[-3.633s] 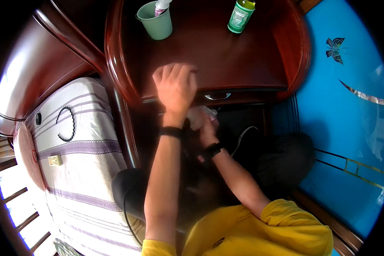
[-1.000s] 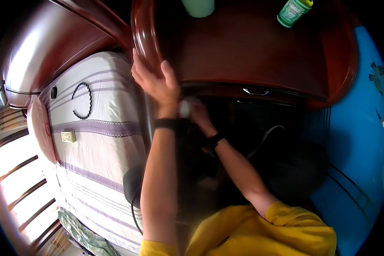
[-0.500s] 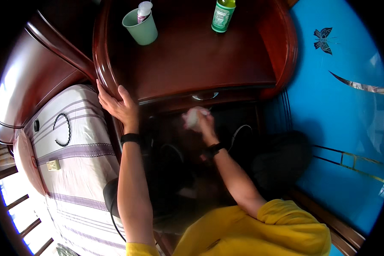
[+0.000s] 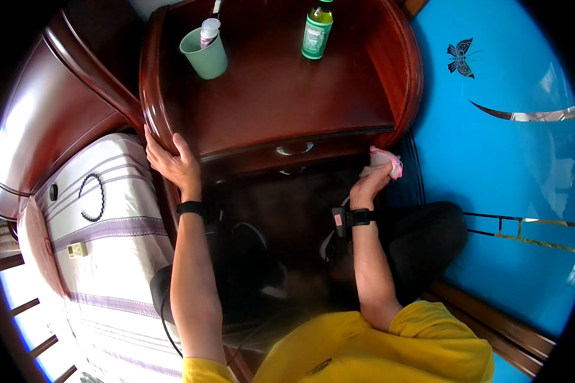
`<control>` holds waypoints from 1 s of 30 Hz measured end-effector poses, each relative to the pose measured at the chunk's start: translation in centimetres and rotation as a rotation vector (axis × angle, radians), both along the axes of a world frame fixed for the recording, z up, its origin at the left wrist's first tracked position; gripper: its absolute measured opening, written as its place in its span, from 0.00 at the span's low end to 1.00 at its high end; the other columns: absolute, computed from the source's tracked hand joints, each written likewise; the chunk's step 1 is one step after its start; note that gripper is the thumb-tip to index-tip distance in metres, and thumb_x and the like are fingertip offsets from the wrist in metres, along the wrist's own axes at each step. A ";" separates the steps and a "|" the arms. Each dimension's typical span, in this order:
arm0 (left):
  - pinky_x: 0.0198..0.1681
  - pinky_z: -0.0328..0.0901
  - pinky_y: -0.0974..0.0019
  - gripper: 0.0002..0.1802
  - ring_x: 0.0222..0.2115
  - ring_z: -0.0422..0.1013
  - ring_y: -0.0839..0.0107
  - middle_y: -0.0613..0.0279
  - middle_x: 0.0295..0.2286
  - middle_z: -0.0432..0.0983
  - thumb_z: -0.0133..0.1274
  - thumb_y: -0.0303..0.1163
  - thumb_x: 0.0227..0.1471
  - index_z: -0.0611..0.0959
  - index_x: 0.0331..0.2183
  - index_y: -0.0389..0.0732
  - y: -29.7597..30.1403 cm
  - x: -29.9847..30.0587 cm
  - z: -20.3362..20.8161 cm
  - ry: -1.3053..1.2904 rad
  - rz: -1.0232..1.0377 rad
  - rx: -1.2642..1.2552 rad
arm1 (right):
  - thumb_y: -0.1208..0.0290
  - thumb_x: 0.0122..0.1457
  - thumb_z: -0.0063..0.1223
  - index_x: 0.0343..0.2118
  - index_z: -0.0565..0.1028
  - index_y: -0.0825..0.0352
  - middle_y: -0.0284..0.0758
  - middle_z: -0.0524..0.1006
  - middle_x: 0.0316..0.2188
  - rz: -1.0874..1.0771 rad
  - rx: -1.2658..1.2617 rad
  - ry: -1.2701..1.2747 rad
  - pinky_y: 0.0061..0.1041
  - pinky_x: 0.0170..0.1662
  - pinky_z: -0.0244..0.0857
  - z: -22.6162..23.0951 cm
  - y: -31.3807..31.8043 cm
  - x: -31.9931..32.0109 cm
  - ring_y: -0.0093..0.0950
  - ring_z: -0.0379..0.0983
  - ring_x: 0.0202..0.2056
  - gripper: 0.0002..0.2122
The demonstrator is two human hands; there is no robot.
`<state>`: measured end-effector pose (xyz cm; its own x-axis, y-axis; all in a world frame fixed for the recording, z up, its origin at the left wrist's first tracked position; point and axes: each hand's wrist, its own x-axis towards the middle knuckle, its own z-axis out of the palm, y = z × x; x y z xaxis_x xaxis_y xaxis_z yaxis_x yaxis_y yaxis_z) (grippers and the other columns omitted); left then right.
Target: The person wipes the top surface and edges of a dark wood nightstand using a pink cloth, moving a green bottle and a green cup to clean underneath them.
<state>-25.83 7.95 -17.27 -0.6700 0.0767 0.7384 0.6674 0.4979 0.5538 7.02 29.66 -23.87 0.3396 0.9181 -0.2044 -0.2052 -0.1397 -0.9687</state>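
My left hand [image 4: 176,165] rests against the curved left edge of a dark red-brown wooden nightstand [image 4: 281,105], its fingers stretched out and slightly apart. A crumpled pink-and-white cloth [image 4: 386,161] is in my right hand [image 4: 369,186], close to the nightstand's lower right front corner. Whether the cloth presses on the wood, I cannot tell. Two drawer fronts with shiny curved handles [image 4: 294,149] lie between my hands. Both wrists wear black bands.
On the nightstand stand a pale green cup [image 4: 206,59] holding a white-capped container and a green-labelled bottle [image 4: 317,33]. At left, a striped bed [image 4: 118,255] carries a black bead string [image 4: 102,196] and a small yellowish box [image 4: 77,249]. A glossy blue panel [image 4: 511,166] rises at right.
My right hand has moved with the cloth from the middle of the drawer front to the right corner. The left hand stays at the left edge. The view has shifted slightly.
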 end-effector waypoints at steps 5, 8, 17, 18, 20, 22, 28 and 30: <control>0.60 0.57 0.45 0.37 0.53 0.67 0.44 0.42 0.54 0.72 0.54 0.46 0.59 0.69 0.65 0.38 0.0 -0.1 0.0 0.017 0.000 0.000 | 0.48 0.74 0.34 0.63 0.66 0.63 0.40 0.70 0.61 0.102 -0.078 0.395 0.40 0.65 0.60 2.1 -1.5 -1.7 0.37 0.64 0.63 0.26; 0.60 0.57 0.46 0.37 0.53 0.67 0.44 0.42 0.54 0.73 0.54 0.44 0.59 0.69 0.65 0.37 -0.2 -0.1 -0.1 0.020 -0.001 -0.008 | 0.50 0.74 0.36 0.64 0.65 0.65 0.40 0.70 0.61 0.048 -0.040 0.364 0.40 0.67 0.58 4.1 -1.7 -3.0 0.36 0.65 0.63 0.25; 0.59 0.58 0.47 0.37 0.52 0.68 0.44 0.42 0.52 0.73 0.55 0.42 0.58 0.68 0.64 0.36 0.1 0.1 -0.3 0.016 0.007 -0.011 | 0.68 0.68 0.53 0.66 0.63 0.70 0.50 0.63 0.66 0.529 0.333 -0.969 0.47 0.71 0.48 -5.8 -0.9 -1.2 0.44 0.58 0.68 0.25; 0.59 0.58 0.47 0.37 0.52 0.68 0.44 0.42 0.52 0.73 0.55 0.42 0.58 0.68 0.64 0.36 -0.3 0.1 -0.2 0.015 0.011 -0.016 | 0.72 0.65 0.56 0.67 0.61 0.71 0.51 0.59 0.68 0.600 0.412 -1.218 0.48 0.74 0.42 -5.5 -1.4 -1.3 0.45 0.53 0.70 0.29; 0.59 0.58 0.47 0.36 0.52 0.69 0.44 0.42 0.52 0.73 0.55 0.42 0.58 0.69 0.64 0.36 -0.2 0.2 0.0 0.012 0.013 -0.014 | 0.74 0.60 0.62 0.69 0.53 0.74 0.54 0.52 0.71 0.608 0.415 -1.232 0.49 0.76 0.34 -6.0 -1.7 -1.2 0.49 0.43 0.74 0.38; 0.60 0.58 0.46 0.37 0.53 0.67 0.43 0.39 0.54 0.71 0.53 0.47 0.61 0.68 0.64 0.35 -0.3 0.2 0.0 -0.015 0.000 -0.013 | 0.67 0.63 0.57 0.66 0.55 0.83 0.62 0.49 0.70 0.708 0.410 -1.340 0.52 0.74 0.38 -5.8 -2.4 -1.3 0.61 0.42 0.70 0.35; 0.60 0.58 0.45 0.39 0.53 0.67 0.41 0.37 0.54 0.71 0.52 0.51 0.64 0.67 0.64 0.32 -0.1 0.4 0.0 -0.033 -0.015 -0.012 | 0.70 0.55 0.65 0.62 0.58 0.85 0.62 0.52 0.67 0.907 0.447 -1.304 0.55 0.73 0.40 -3.9 -7.1 -4.0 0.62 0.46 0.68 0.37; 0.59 0.59 0.47 0.35 0.51 0.69 0.45 0.43 0.51 0.74 0.57 0.40 0.57 0.70 0.63 0.35 -0.2 0.2 0.1 0.004 -0.012 0.037 | 0.69 0.55 0.65 0.62 0.57 0.84 0.62 0.51 0.67 1.006 0.546 -1.202 0.55 0.73 0.39 -4.0 -8.8 -5.1 0.63 0.45 0.68 0.38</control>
